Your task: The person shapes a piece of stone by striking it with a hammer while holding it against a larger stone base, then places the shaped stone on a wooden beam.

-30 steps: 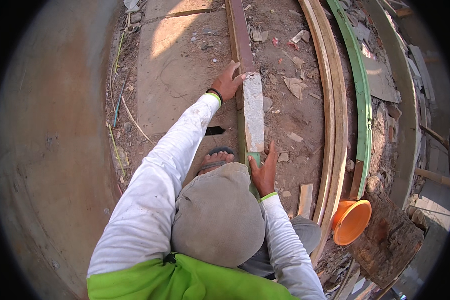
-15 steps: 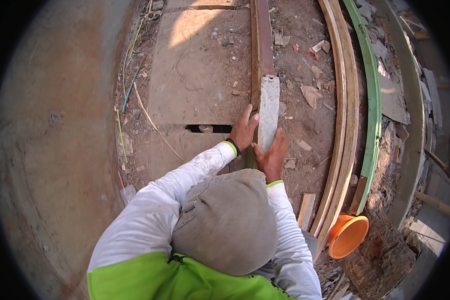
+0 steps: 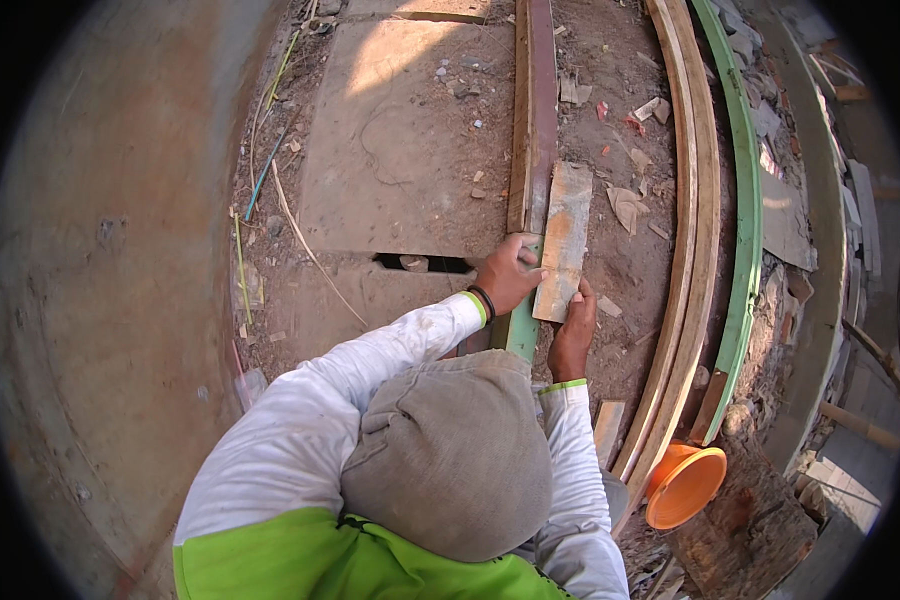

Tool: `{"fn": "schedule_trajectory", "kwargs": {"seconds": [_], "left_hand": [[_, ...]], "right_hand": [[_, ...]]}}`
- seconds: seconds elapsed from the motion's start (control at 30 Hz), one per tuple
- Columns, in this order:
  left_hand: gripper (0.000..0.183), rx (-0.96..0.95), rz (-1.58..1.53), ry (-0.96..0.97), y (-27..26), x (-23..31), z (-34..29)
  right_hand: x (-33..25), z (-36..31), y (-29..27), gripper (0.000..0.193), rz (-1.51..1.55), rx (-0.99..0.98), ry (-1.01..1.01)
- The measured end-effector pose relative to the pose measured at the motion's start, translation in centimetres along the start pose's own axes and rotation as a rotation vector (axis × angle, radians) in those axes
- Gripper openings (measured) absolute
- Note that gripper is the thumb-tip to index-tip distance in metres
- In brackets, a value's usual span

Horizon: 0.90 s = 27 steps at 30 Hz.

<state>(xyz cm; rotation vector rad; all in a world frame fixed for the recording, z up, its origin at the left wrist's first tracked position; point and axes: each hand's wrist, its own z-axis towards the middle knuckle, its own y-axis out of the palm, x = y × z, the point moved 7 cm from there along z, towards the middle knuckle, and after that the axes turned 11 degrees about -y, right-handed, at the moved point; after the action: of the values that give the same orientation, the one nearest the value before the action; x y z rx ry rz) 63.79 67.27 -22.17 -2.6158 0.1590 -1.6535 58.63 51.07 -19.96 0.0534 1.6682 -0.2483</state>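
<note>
In my right hand [image 3: 574, 335] is the near right corner of a short flat board [image 3: 567, 225], the thumb along its edge. The board's face is worn grey-brown with rusty stains. It is slightly tilted, along the right side of a long painted timber beam [image 3: 542, 110], maroon at the far part and green near me. My left hand [image 3: 510, 272] lies over the beam with curled fingers, its fingertips at the board's left edge. What the hidden fingers under the board do does not show.
Two long bare timbers [image 3: 686, 230] and a green-painted timber [image 3: 747, 220] run along the right. An orange bucket [image 3: 686, 487] sits at their near end by a rough wood block [image 3: 750, 540]. Concrete slabs [image 3: 400, 140] with a dark slot [image 3: 425, 263] lie left; rubble and chips litter the soil.
The board has been turned from its pale grey face to a browner one and shifted right, off the beam's top. The beam's green part now shows. Both hands moved slightly right.
</note>
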Motion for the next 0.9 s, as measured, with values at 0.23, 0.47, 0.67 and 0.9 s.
{"fn": "schedule_trajectory", "kwargs": {"seconds": [0.23,0.47,0.67,0.9], "left_hand": [[0.051,-0.051,-0.060,-0.034,-0.1,0.1,-0.6],[0.035,0.076,-0.084,-0.171,-3.8,-2.1,4.3],[0.042,0.148,0.340,0.344,-5.1,5.3,12.4],[0.041,0.121,0.402,0.381,-5.5,5.3,13.4]], "right_hand": [[-0.8,-0.3,0.4,0.053,-0.024,-0.046,-0.040],[-1.3,-1.8,3.9,0.083,-0.720,-0.224,-0.127],[-0.9,-2.3,4.5,0.090,-0.752,-0.114,-0.279],[-1.0,-2.5,4.3,0.088,-0.721,-0.134,-0.284]]}}
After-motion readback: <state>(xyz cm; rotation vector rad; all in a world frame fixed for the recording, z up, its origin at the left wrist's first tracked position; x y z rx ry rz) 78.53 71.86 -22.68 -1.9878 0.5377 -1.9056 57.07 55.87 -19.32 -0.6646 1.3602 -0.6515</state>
